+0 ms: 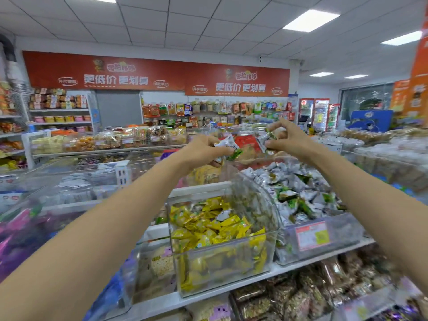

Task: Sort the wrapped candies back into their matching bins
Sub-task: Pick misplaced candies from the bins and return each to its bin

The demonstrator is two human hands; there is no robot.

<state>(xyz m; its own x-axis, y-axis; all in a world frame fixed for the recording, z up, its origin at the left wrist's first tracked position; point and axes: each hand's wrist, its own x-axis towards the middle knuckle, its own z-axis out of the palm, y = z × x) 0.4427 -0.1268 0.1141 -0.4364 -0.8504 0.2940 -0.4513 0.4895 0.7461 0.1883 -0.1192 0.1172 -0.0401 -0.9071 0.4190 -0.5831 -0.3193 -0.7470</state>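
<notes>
A silver-and-green wrapped candy (228, 145) is sitting between the thumb and the curled fingers of the left hand (203, 152), which are pinching it; its green end is sticking out below the fingers. A second candy (266, 137) of the same kind is being pinched by the fingertips of the right hand (289, 138). Both are hanging above the bin of yellow candies (222, 236) and, just beside it, the bin of silver-green candies (347, 230). Blur is making the wrapper print unreadable; whether the left hand is holding more pieces, I cannot tell.
</notes>
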